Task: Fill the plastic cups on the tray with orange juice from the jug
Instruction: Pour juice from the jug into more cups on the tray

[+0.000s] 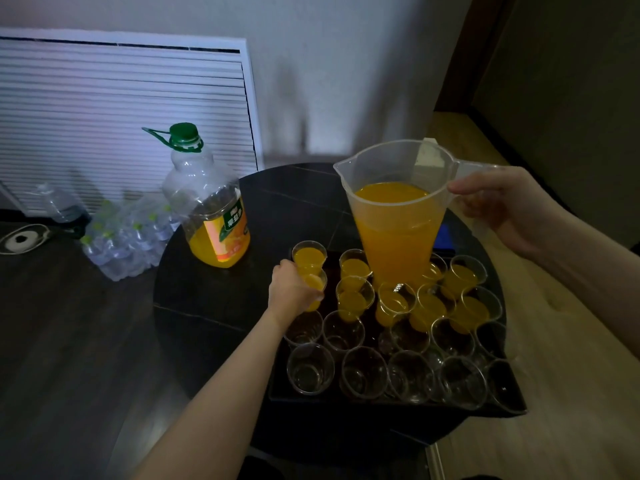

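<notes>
A clear plastic jug (394,216), over half full of orange juice, hangs upright above the far side of the black tray (277,386). My right hand (502,209) grips its handle. Several clear plastic cups stand on the tray: the far rows hold juice (464,275), the near rows are empty (310,368). My left hand (294,292) holds a filled cup (317,284) at the tray's far left corner, next to another filled cup (309,256).
A large juice bottle (211,209) with a green cap, about a quarter full, stands on the round black table (207,306) left of the tray. A pack of water bottles (128,237) lies on the floor beyond. A blue object (445,237) sits behind the jug.
</notes>
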